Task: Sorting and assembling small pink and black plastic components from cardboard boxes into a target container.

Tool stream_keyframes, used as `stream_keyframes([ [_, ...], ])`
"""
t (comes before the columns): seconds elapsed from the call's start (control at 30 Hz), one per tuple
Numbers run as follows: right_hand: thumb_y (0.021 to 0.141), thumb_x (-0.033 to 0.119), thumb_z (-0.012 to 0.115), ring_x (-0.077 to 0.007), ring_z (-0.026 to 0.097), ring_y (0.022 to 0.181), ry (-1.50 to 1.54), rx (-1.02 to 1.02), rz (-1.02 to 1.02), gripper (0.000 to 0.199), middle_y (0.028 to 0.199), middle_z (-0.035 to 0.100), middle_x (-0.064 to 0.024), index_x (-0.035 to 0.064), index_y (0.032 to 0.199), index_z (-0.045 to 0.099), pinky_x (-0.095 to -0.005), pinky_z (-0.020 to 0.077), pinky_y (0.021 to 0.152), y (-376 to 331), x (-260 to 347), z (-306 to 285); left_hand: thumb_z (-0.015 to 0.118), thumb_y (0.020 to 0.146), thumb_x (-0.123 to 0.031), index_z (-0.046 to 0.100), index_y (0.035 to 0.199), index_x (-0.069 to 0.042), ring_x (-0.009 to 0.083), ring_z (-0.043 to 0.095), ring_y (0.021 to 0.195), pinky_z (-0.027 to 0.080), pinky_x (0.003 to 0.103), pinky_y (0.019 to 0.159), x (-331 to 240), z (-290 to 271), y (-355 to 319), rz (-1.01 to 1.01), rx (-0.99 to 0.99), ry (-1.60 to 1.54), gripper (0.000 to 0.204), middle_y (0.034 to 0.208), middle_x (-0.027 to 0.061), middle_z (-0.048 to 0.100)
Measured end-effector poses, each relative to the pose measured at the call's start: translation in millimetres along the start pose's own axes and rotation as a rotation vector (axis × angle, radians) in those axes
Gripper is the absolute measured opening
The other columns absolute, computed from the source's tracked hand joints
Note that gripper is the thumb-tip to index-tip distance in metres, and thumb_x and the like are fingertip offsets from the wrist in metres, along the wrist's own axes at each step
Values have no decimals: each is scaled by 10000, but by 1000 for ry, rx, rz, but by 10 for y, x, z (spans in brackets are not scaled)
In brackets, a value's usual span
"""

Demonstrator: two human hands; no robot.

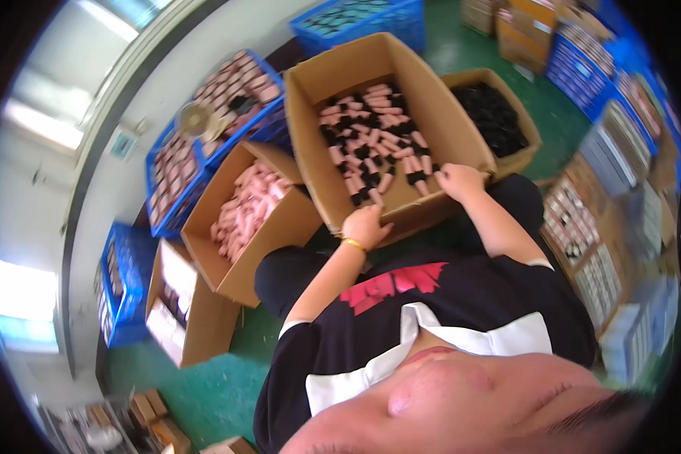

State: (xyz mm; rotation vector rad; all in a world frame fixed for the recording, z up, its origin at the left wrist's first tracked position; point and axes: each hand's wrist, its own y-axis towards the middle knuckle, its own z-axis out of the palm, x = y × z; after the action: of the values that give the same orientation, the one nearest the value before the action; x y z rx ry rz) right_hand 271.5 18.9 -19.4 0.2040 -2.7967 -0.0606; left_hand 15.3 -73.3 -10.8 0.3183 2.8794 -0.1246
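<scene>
A large open cardboard box (pixel 454 125) stands in front of me. On its bottom lie many small pink tubes with black caps (pixel 371 144), loosely heaped. My left hand (pixel 365 227) is closed over the box's near rim, toward its left corner, and a yellow bracelet circles that wrist. Near the right corner of the same rim, my right hand (pixel 460 181) also grips the cardboard, its fingers bent over the edge. Beside the box on the left, a smaller cardboard box (pixel 261 238) holds plain pink tubes (pixel 251 204). To the right sit small black pieces (pixel 492 113) in another carton (pixel 533 140).
Blue crates (pixel 178 212) of pink pieces line the left wall, with a round object (pixel 194 119) on them. A blue crate (pixel 363 26) stands behind the large box. An open carton (pixel 212 325) is at lower left. Stacked crates and trays (pixel 583 219) fill the right side.
</scene>
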Motion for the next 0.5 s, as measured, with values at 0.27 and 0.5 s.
stream_keyframes([
  [0.27,797,307,531,-329,615,736,56,-5,9,245,736,638,-132,91,738,633,-449,478,666,-65,62,-127,637,744,-422,576,839,-91,298,612,805,495,410,689,36,71,2,32,-39,-19,350,836,114,624],
  [0.5,832,363,485,-313,618,809,12,128,-35,312,813,652,-120,89,792,627,-434,476,717,-74,-17,-101,618,759,-434,576,805,-90,298,606,783,489,406,676,30,93,-18,71,-63,-11,350,795,110,610],
])
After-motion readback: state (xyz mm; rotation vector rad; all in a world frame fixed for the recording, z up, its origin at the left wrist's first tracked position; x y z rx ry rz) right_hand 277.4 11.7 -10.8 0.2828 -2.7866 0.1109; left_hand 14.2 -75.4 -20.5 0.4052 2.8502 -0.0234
